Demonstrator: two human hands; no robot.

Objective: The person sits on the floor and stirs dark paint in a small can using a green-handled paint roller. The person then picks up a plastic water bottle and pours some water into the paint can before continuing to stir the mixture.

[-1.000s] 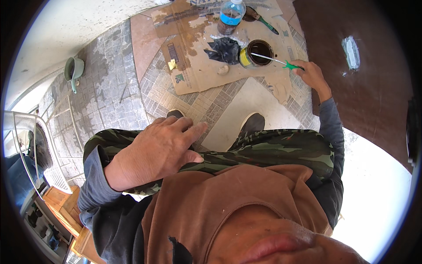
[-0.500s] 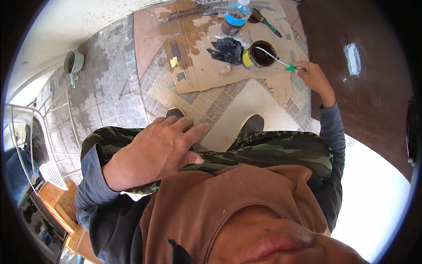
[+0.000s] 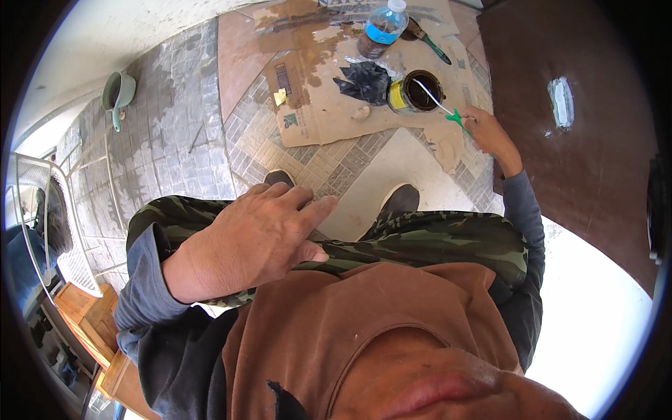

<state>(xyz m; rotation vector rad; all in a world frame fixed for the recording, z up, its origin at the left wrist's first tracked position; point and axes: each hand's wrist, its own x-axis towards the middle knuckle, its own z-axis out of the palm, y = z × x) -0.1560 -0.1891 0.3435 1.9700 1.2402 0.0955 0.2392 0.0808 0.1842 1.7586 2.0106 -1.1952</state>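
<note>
My right hand [image 3: 490,136] is closed around the green grip of a thin white rod [image 3: 432,96], a tool whose exact kind I cannot make out. The rod's far end reaches down into an open paint can [image 3: 397,96] with a yellow label and dark brown contents. How deep the tip sits is hidden. Held over my lap, my left hand [image 3: 248,238] has its fingers apart and holds nothing. Crumpled black plastic [image 3: 364,82] lies just left of the can. Behind it stands a clear bottle [image 3: 381,31] with a blue label and dark liquid low inside.
Stained flattened cardboard [image 3: 318,115] lies under the can. A dark-bristled paintbrush [image 3: 434,49] with a green handle rests near the bottle. At right rises a brown panel [image 3: 532,70] with a whitish patch. A grey-green dipper [image 3: 124,91] and a white mesh chair [image 3: 77,259] are at left.
My right hand has shifted slightly left and down, and the rod now slopes more steeply in the can. My left hand remains over my lap.
</note>
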